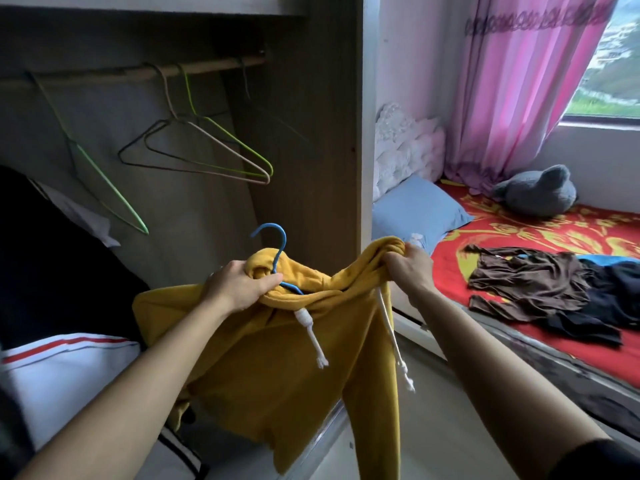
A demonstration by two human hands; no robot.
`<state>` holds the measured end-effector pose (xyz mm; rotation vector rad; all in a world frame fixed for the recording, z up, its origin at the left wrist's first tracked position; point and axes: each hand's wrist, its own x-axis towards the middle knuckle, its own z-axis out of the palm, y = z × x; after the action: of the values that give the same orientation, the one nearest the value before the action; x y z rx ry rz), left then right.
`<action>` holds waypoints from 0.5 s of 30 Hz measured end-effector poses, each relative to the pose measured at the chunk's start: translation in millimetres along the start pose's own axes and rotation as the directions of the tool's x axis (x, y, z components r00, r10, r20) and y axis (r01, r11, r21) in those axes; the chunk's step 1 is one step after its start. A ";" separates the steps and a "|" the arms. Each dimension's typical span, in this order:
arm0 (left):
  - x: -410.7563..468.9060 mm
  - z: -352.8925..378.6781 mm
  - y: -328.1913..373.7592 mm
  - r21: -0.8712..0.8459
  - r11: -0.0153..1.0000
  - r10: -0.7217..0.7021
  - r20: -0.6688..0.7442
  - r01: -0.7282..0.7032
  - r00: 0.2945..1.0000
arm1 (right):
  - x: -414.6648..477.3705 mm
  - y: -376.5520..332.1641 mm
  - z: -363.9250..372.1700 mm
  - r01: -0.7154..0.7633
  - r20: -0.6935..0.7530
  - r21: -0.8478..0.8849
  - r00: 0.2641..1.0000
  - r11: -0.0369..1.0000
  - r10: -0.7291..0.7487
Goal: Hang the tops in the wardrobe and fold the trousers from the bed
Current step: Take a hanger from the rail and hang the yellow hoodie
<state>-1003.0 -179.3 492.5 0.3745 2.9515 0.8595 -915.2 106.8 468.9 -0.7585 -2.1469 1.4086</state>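
Slippage worries us: our left hand point(242, 284) pinches the yellow hoodie point(277, 358) at its neck against the blue hanger point(277, 244), our right hand point(408, 268) clutches its bunched hood, before the wardrobe point(329, 133); half-seated, a shoulder could slide off short of the rail point(138, 72)

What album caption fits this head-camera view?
Left hand and right hand hold a yellow hoodie with a blue hanger at the wardrobe; clothes lie on the bed.

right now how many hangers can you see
6: blue hanger in the left hand, inside the yellow hoodie; on the rail, far-left green hanger, then beige hanger, middle green hanger and dark hanger bunched together, and a shadowed hanger rightmost. Overlap may hide more.
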 end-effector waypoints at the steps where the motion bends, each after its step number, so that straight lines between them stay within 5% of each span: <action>1: 0.9 1.3 -0.4 -0.031 1.000 -0.003 0.006 0.003 1.000 | -1.2 -11.1 3.5 0.033 0.018 0.025 0.999 0.999 -0.034; 7: -2.1 23.6 2.6 -0.290 0.955 -0.024 0.115 0.057 0.993 | -18.0 -62.8 29.4 0.238 0.067 0.206 0.964 0.949 -0.256; 11: -4.1 37.0 7.1 -0.607 0.761 -0.188 0.130 0.228 0.973 | -16.9 -44.9 34.2 0.264 0.325 -0.260 0.930 0.929 -0.173; 13: -3.0 44.7 3.5 -0.686 0.660 -0.271 0.161 0.305 0.949 | -7.3 -36.1 25.9 0.260 0.283 -0.420 0.948 0.869 -0.147; 15: -4.4 51.7 0.0 -0.718 0.618 -0.274 0.187 0.321 0.943 | 4.6 -36.9 17.2 0.263 0.192 -0.384 0.960 0.885 -0.202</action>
<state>-993.0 -153.3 448.7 -0.1444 2.2026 1.8104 -936.8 86.4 497.1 -0.5208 -2.5906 0.9284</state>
